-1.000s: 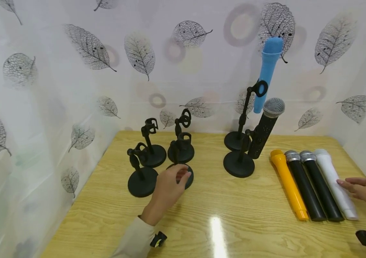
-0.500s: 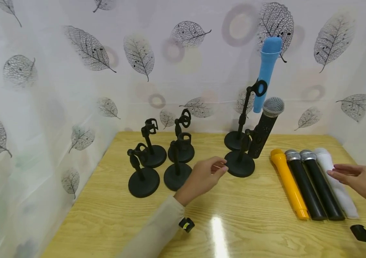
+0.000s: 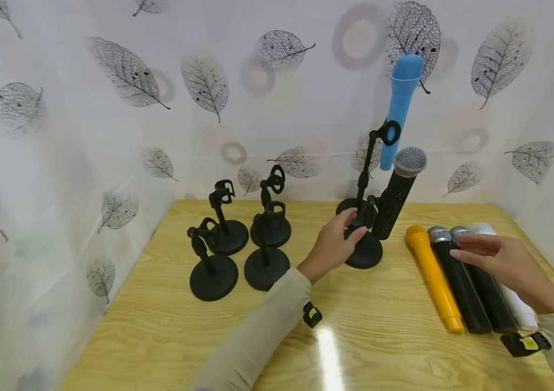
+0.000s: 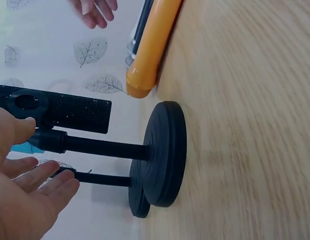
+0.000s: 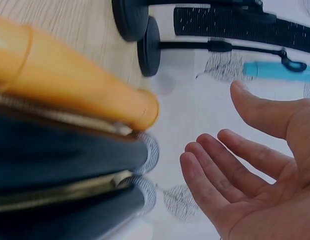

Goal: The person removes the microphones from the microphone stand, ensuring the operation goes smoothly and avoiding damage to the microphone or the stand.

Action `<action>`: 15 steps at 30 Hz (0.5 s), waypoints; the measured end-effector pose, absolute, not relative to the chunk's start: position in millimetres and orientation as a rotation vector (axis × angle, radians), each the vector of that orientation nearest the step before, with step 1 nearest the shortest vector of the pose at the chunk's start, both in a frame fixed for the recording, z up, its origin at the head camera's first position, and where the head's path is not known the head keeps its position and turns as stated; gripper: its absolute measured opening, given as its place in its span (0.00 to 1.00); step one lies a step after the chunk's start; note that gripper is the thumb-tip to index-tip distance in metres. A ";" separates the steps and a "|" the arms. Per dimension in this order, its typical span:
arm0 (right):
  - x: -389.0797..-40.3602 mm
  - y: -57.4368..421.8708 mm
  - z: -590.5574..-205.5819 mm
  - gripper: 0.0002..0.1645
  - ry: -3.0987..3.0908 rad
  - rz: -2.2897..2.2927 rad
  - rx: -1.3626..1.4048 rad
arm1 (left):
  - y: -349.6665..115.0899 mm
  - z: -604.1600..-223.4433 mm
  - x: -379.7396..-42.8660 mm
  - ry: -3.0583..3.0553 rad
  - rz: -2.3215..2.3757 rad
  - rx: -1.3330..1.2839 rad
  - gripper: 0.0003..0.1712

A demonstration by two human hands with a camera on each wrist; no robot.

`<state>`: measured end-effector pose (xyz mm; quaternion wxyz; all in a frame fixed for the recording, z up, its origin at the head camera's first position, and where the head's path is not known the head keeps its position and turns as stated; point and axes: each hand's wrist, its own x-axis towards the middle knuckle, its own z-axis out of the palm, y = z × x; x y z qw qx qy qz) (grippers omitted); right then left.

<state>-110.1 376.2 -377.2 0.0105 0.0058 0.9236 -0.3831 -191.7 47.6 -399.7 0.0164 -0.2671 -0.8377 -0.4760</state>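
My left hand (image 3: 332,241) reaches to the front microphone stand (image 3: 367,253), its fingers spread beside the post. In the left wrist view a gap shows between that hand's fingers (image 4: 57,187) and thumb; whether they touch the stand I cannot tell. A black microphone (image 3: 395,203) with a silver head leans in this stand's clip. Behind it, a blue microphone (image 3: 399,103) sits in a taller stand (image 3: 365,168). My right hand (image 3: 506,260), holding nothing, hovers with loose fingers over two black microphones (image 3: 466,298), between an orange microphone (image 3: 435,282) and a partly hidden white microphone (image 3: 521,310).
Several black stands without microphones are grouped on the left, one of them a front-left stand (image 3: 213,278). A leaf-patterned sheet (image 3: 306,119) rises behind the wooden table (image 3: 169,336) and along its sides.
My left hand has moved right, from the left group of stands to the stand with the black microphone. The right hand has shifted left from the white microphone to above the black ones.
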 end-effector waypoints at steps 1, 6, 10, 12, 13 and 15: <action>-110.3 372.2 -375.5 0.38 2.865 -1.206 -0.003 | 51.4 -399.2 -194.0 -2.592 -1.490 -0.828 0.29; -111.8 353.0 -368.6 0.40 2.824 -1.193 -0.056 | 66.7 -397.0 -204.5 -2.569 -1.557 -0.790 0.29; -115.4 341.4 -365.2 0.39 2.843 -1.175 -0.118 | 74.1 -398.6 -211.0 -2.558 -1.632 -0.738 0.27; -116.8 338.0 -364.0 0.39 2.854 -1.185 -0.147 | 77.2 -399.6 -213.2 -2.555 -1.643 -0.715 0.27; -117.2 336.7 -363.4 0.39 2.857 -1.193 -0.155 | 78.8 -400.0 -214.5 -2.550 -1.639 -0.714 0.26; -117.9 334.6 -363.0 0.38 2.872 -1.210 -0.163 | 82.2 -400.8 -216.7 -2.542 -1.617 -0.714 0.25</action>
